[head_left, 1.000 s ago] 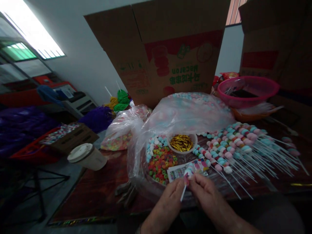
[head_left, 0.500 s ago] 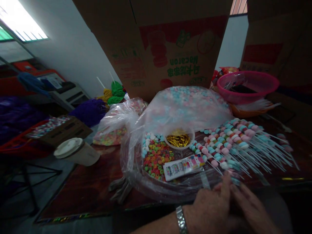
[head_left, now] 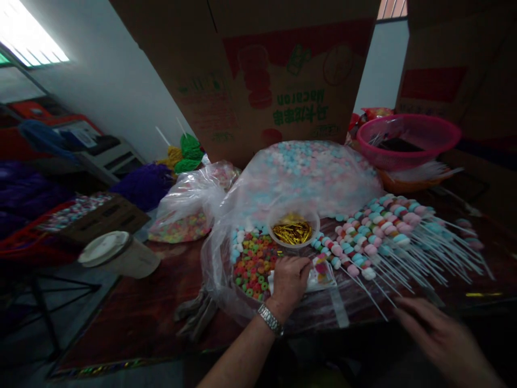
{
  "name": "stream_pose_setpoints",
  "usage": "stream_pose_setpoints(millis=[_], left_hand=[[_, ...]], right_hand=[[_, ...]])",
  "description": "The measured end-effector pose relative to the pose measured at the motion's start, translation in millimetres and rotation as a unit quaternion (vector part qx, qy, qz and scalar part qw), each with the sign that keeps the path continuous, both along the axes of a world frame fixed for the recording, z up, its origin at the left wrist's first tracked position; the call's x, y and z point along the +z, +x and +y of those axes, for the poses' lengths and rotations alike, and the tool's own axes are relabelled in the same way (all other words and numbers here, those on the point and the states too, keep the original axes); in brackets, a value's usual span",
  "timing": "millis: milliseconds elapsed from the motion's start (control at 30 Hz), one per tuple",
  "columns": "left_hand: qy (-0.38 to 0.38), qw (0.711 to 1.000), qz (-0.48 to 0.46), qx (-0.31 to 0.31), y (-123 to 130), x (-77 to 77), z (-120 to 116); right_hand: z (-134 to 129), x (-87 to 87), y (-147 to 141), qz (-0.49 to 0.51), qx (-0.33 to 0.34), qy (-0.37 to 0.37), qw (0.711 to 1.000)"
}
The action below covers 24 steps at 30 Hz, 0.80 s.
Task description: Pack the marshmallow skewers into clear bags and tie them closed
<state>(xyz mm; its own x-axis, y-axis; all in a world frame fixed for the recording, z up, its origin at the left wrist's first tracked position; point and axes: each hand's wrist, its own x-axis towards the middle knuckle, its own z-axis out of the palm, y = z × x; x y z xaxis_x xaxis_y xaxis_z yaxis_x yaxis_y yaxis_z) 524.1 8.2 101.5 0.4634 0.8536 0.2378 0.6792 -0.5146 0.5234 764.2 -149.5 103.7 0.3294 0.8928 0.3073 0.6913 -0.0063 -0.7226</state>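
Observation:
My left hand [head_left: 288, 280], with a metal watch on its wrist, lies over the stack of printed wrappers [head_left: 321, 276], its fingers drawn together on the top one. Beside it are loose ring candies [head_left: 254, 267] and a clear tub [head_left: 317, 229] of gold twist ties [head_left: 293, 231]. My right hand [head_left: 434, 328] is a little blurred at the table's front edge. Its fingers stretch left, their tips close to the stick ends of candy skewers [head_left: 388, 218]; I make out nothing held in it. The skewers, in pink, blue and white, lie piled with sticks toward me.
A big clear bag [head_left: 307, 183] of pastel candies stands behind the tub, with a smaller bag [head_left: 181, 215] to its left. A lidded paper cup [head_left: 121, 256] and grey gloves [head_left: 197, 312] are at left. A pink basin [head_left: 407, 143] and a cardboard box [head_left: 291, 64] stand behind.
My hands were together around a blurred pink and blue candy piece by the skewers. Now my left hand has moved left onto the wrappers, and my right has drawn back right, without that piece visible.

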Motion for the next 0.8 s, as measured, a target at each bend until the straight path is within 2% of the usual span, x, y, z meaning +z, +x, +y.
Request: stream_pose_setpoints(millis=[100,167,233,267,333,400,433,467,533,600,633,700,733,800], left_hand=[[0.013,0.998,-0.053,-0.021,-5.1,0.9,-3.5],[0.020,0.995,-0.090,-0.032,-8.0,2.2,-4.8],[0.022,0.994,-0.098,-0.030,-9.9,0.5,-4.9],[0.020,0.996,-0.087,-0.026,-10.8,-1.4,-4.6],[0.013,0.999,-0.047,-0.017,-12.7,-4.9,-3.7],[0.007,1.000,-0.026,-0.011,-14.7,-3.5,-4.0],[0.008,0.999,-0.042,-0.010,-15.4,0.8,-5.2],[0.014,0.997,-0.077,-0.012,-15.7,7.8,-7.4],[0.030,0.984,-0.170,-0.030,-14.6,28.8,-14.1],[0.019,0.971,-0.225,-0.081,-11.4,52.9,-22.7],[-0.016,0.967,-0.221,-0.123,-9.5,63.0,-26.8],[-0.147,0.952,-0.196,-0.183,-6.6,74.8,-33.7],[-0.224,0.938,-0.190,-0.182,-6.0,75.9,-36.3],[-0.342,0.909,-0.202,-0.126,-7.9,70.4,-39.6]], right_hand=[[70.9,-3.2,-55.2,-0.076,0.074,0.060,0.993],[107.5,-0.9,-87.0,-0.142,0.119,0.104,0.977],[127.0,5.2,-101.1,-0.179,0.159,0.129,0.962],[130.5,9.8,-99.2,-0.188,0.168,0.137,0.958],[127.5,23.1,-78.6,-0.194,0.139,0.161,0.958],[114.8,41.1,-44.8,-0.194,0.062,0.191,0.960],[105.8,50.8,-28.5,-0.191,0.020,0.208,0.959],[95.7,60.0,-15.7,-0.203,0.017,0.195,0.959],[74.2,73.6,-6.0,-0.210,0.112,0.146,0.960],[55.5,77.8,-18.1,-0.190,0.207,0.100,0.955],[48.7,76.3,-29.1,-0.171,0.241,0.087,0.951],[41.1,68.0,-52.6,-0.122,0.263,0.072,0.954],[40.1,62.2,-62.3,-0.098,0.255,0.070,0.959],[41.7,50.3,-75.0,-0.050,0.232,0.050,0.970]])
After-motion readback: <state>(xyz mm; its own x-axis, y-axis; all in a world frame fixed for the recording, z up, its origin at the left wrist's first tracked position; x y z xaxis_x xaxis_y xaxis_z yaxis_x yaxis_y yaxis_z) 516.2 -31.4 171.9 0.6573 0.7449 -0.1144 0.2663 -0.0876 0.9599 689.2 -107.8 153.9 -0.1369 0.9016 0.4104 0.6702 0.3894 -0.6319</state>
